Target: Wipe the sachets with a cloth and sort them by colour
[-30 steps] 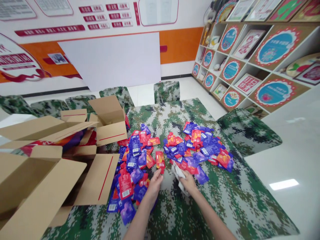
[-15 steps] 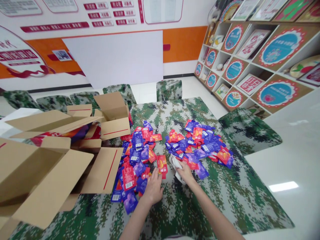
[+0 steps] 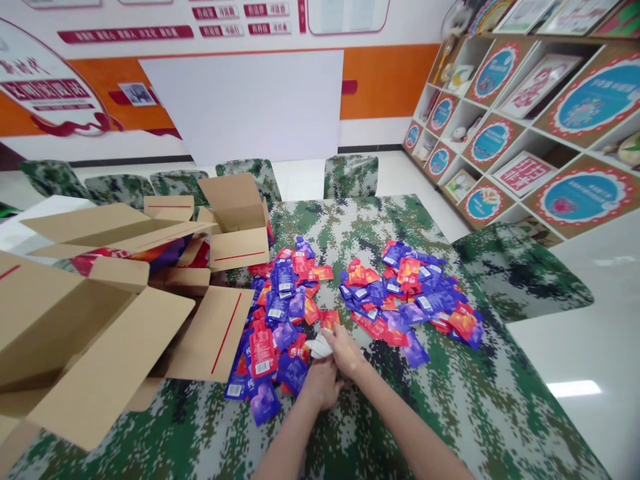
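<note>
Since half a second ago, the right hand (image 3: 346,350) has crossed leftward with its white cloth (image 3: 319,346) to the red pouch (image 3: 330,320), meeting the left hand (image 3: 323,385). Seen from the head, the right hand grips the cloth and covers the pouch's near end. Just below, the left hand has its fingertips hidden; I cannot tell what it grips. On the camouflage tablecloth (image 3: 345,227), the red pouch sits between the left pile (image 3: 283,277) and right pile (image 3: 433,301) of pouches, with cardboard boxes (image 3: 120,363) farther left.
</note>
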`<state>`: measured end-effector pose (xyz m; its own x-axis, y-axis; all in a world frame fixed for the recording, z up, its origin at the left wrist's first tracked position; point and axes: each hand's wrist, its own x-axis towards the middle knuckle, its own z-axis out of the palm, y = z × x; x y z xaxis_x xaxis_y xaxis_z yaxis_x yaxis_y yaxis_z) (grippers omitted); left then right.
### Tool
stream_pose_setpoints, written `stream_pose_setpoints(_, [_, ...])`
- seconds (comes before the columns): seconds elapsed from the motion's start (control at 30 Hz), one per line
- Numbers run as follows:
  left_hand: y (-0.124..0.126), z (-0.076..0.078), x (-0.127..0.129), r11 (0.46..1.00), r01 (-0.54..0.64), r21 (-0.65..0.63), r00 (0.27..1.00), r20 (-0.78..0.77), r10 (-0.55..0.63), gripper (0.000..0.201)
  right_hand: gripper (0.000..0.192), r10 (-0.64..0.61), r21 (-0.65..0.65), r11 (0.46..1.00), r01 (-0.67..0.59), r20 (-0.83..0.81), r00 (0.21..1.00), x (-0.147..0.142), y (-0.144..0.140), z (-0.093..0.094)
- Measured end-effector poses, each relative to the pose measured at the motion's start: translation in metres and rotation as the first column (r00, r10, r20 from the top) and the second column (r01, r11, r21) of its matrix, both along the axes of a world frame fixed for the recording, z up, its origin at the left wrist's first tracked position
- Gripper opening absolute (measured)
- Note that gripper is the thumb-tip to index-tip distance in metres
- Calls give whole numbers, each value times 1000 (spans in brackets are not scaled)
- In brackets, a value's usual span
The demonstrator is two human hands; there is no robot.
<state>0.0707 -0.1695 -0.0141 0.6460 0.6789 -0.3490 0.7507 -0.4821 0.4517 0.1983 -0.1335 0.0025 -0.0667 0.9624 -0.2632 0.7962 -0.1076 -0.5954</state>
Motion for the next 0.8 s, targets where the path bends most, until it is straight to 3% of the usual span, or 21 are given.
stream_pose_setpoints(0.17, [5, -4, 2, 997, 70, 39, 997, -23, -69, 84, 43, 90, 105, 989, -104, 131, 987, 15, 36, -6])
stream_pose_setpoints(0.43, [7, 2, 0, 998, 65, 26, 997, 49, -66, 90, 48, -7, 101, 995, -8, 149, 989, 27, 86, -10])
stream_pose_setpoints(0.53, [7, 0, 1, 998, 54, 10, 997, 50, -55, 90, 51, 2, 129, 991, -21, 141, 990, 28, 73, 0])
stream_pose_setpoints(0.63, [6, -4, 1, 999, 24, -28, 998, 51, -23, 89, 54, 63, 150, 985, -81, 119, 991, 24, 35, 9])
stream_pose_setpoints(0.8, [3, -6, 0, 992, -22, -123, 997, 72, 31, 68, 54, 158, 146, 975, -165, 56, 986, 10, -16, 2])
